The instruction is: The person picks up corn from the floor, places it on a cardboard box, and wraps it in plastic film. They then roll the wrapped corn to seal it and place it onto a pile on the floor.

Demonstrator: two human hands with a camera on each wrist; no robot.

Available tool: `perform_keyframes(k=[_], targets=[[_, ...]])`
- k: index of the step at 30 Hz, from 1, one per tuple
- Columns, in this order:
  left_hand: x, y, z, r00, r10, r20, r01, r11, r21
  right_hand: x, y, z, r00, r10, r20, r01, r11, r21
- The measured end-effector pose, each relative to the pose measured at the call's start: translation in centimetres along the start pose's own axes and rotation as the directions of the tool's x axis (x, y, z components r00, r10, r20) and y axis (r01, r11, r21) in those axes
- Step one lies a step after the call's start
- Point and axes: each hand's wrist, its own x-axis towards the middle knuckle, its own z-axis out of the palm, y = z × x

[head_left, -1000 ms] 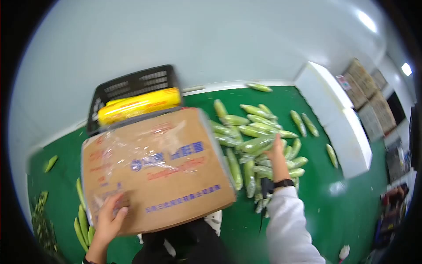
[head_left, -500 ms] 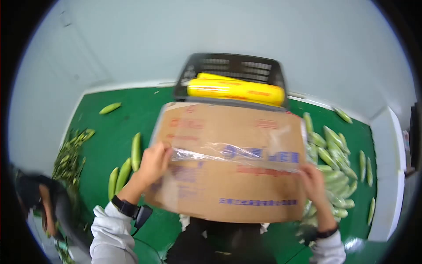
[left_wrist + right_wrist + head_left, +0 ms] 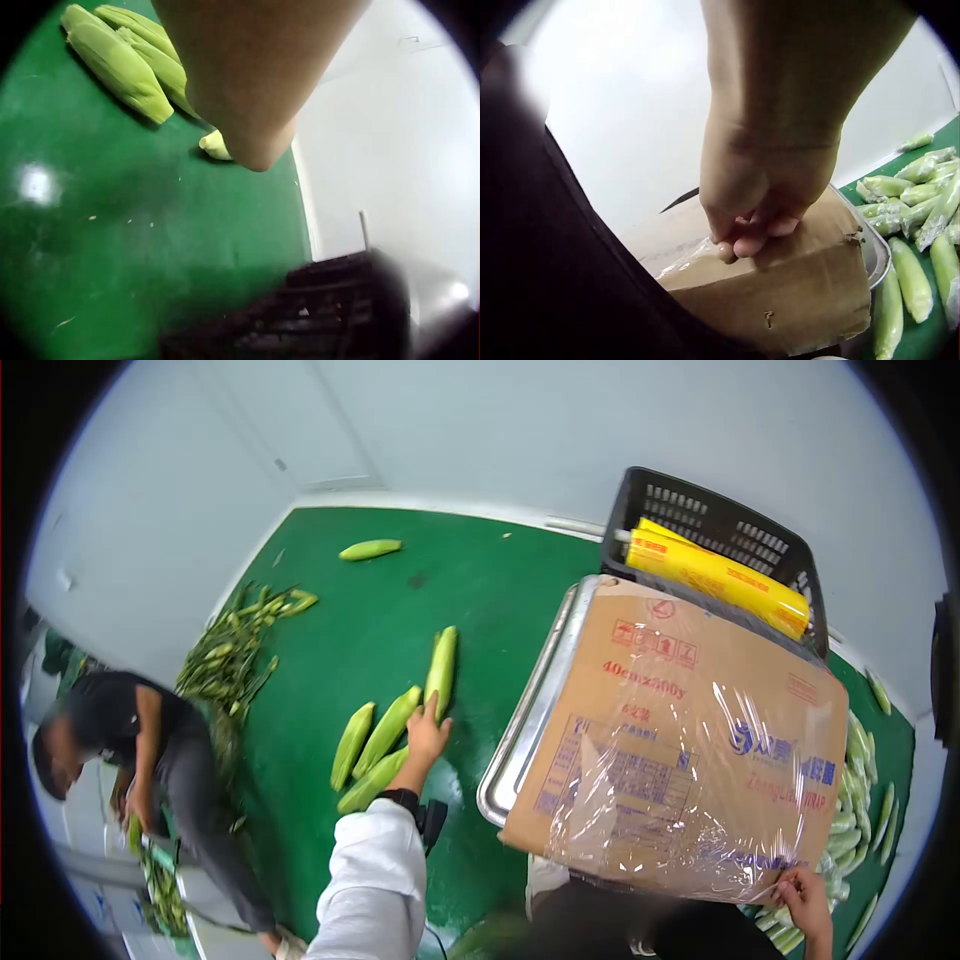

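My left hand (image 3: 428, 735) reaches down to the green floor, fingertips at the near end of an ear of corn (image 3: 441, 660) in its pale green husk. Three more husked ears (image 3: 385, 732) lie just left of it. In the left wrist view my forearm and hand hide most of that ear. My right hand (image 3: 803, 900) pinches the edge of clear plastic wrap (image 3: 684, 260) at the near right corner of a cardboard box (image 3: 610, 700). The wrap lies wrinkled over the box's printed top.
A metal tray (image 3: 515, 760) sits under the box. Behind it a black crate (image 3: 700, 500) holds yellow rolls (image 3: 715, 575). Wrapped corn (image 3: 930, 187) is heaped on the right. Leaves and stalks (image 3: 235, 645) lie at left, near a bent-over person (image 3: 160, 760).
The view has swung left. My left hand has left the box and gone down to the corn. My right hand went from the wrapped corn to the wrap at the box's near right corner.
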Motion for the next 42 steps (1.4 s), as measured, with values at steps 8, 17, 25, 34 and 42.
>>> perform_keyframes(k=[8,17,25,34,42], targets=[[4.4,-1.2,3.4,0.803,-0.324,0.501,0.586,0.276,-0.762,-0.2,-1.4,0.5,0.995,0.097,-0.026,-0.099,0.990,-0.097],[-12.8,15.3,-22.4,0.889,0.345,0.300,0.267,0.141,-0.953,-1.0,-3.0,1.2,0.992,-0.084,-0.096,0.046,0.937,-0.346],[-16.8,39.5,-16.2,0.299,0.945,0.134,-0.954,0.295,0.046,-3.5,-3.7,2.1,0.916,-0.386,-0.105,0.332,0.879,-0.342],[-18.1,35.7,-18.6,0.573,0.804,0.159,-0.668,0.570,-0.478,9.9,-8.1,4.0,0.708,-0.687,-0.163,0.477,0.635,-0.608],[-11.3,37.3,-22.0,0.572,0.781,-0.250,-0.814,0.503,-0.291,12.2,-9.4,4.6,0.625,-0.773,-0.106,0.539,0.526,-0.658]])
